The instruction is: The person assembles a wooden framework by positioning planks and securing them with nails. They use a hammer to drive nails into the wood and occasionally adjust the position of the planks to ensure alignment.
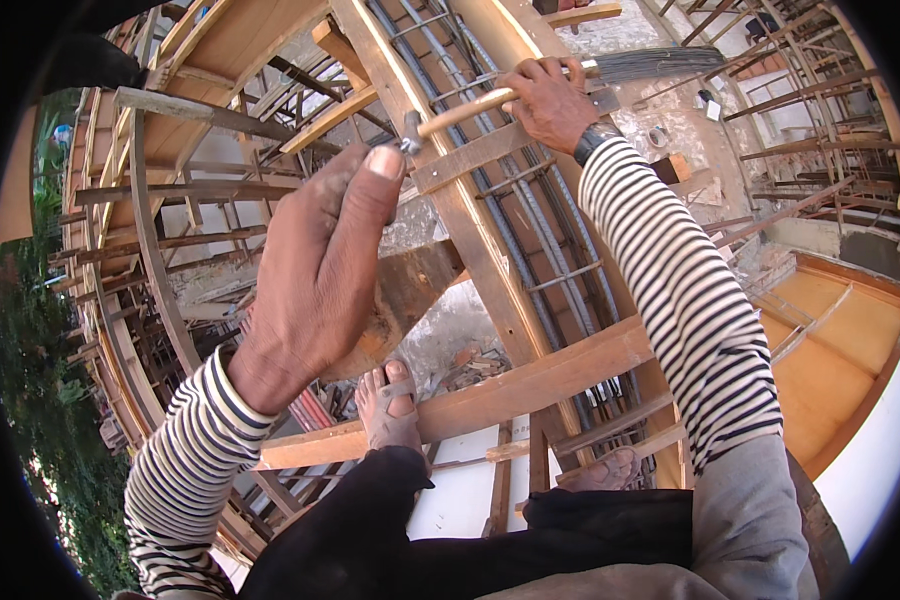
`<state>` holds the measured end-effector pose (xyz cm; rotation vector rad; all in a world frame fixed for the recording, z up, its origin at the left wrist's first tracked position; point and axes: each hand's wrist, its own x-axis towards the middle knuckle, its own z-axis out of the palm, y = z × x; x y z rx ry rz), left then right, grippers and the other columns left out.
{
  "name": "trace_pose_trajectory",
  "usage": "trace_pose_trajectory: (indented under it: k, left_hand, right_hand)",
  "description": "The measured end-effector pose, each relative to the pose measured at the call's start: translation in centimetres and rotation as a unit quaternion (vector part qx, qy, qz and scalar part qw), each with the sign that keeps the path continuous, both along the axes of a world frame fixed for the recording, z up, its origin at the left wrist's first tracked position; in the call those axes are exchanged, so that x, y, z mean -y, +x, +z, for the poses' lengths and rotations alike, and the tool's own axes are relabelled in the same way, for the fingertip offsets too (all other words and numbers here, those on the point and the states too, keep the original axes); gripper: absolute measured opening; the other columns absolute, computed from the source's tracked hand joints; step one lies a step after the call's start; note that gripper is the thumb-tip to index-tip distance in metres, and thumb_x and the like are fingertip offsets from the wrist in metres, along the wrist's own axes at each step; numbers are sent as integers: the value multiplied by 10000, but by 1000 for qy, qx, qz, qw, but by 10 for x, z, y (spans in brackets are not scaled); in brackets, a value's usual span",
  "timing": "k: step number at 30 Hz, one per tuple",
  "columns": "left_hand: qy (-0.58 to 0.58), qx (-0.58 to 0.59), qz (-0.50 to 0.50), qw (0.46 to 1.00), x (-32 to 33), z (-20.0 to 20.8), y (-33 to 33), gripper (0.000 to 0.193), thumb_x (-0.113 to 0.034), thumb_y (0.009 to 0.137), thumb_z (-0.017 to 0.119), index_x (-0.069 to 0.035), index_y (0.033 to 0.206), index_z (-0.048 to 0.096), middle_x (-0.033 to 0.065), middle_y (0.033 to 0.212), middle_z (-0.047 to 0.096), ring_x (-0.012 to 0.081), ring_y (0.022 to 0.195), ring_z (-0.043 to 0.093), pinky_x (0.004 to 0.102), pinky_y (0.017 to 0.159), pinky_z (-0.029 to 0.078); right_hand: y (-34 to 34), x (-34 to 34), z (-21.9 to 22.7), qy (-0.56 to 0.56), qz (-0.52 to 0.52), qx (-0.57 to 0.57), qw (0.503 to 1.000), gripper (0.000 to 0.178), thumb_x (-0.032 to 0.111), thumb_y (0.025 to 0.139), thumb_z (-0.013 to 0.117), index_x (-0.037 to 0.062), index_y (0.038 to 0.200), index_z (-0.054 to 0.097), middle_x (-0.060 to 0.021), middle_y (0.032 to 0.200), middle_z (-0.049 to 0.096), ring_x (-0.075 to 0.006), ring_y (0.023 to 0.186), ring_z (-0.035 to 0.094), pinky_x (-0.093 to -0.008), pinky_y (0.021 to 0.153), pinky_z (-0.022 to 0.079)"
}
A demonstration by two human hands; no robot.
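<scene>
A hammer (465, 112) with a wooden handle is in my right hand (550, 102), fingers wrapped round the handle. Its metal head points left, over the left end of a short wooden cleat (515, 143). This cleat lies across a long wooden beam form (490, 250) with a steel rebar cage (555, 235) inside. My left hand (320, 260) is raised left of the form, near the hammer head. Its thumb is pressed against curled fingers, and whatever they may hold is hidden.
My left foot (388, 405) rests on a wooden plank (530, 385) crossing the form; my right foot (605, 470) is lower right. Timber scaffolding (170, 190) surrounds a drop to the ground. Bundled steel rods (660, 63) lie far right, and a plywood panel (820, 350) sits at right.
</scene>
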<state>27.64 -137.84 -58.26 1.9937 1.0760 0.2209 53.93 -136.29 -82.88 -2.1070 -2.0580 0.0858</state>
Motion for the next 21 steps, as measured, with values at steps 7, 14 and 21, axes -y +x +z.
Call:
trace_pose_trajectory:
  k: [7, 14, 21]
  left_hand:
    - [16, 83, 4, 996, 0, -4, -5, 422, -328, 1035, 437, 28, 835, 545, 22, 650, 420, 112, 642, 401, 319, 568, 344]
    - [19, 20, -105, 994, -12, -2, -10, 326, -267, 995, 527, 21, 1074, 658, 90, 946, 662, 180, 939, 626, 345, 922, 470]
    - [128, 1, -131, 983, -7, -6, -15, 265, -189, 1021, 492, 4, 1058, 671, 86, 988, 666, 173, 946, 619, 314, 901, 465]
  right_hand:
    - [13, -31, -25, -59, -63, 31, 996, 367, 257, 990, 524, 274, 1357, 533, -39, 1366, 499, -254, 1370, 360, -618, 1176, 124]
    - [18, 54, 24, 143, 101, -67, 982, 367, 350, 959, 590, 175, 1279, 553, -150, 1211, 581, -315, 1131, 554, -491, 930, 430]
    - [-29, 311, 94, -405, 73, -230, 882, 336, 291, 916, 625, 83, 1169, 551, -186, 685, 624, -402, 648, 634, -480, 597, 501]
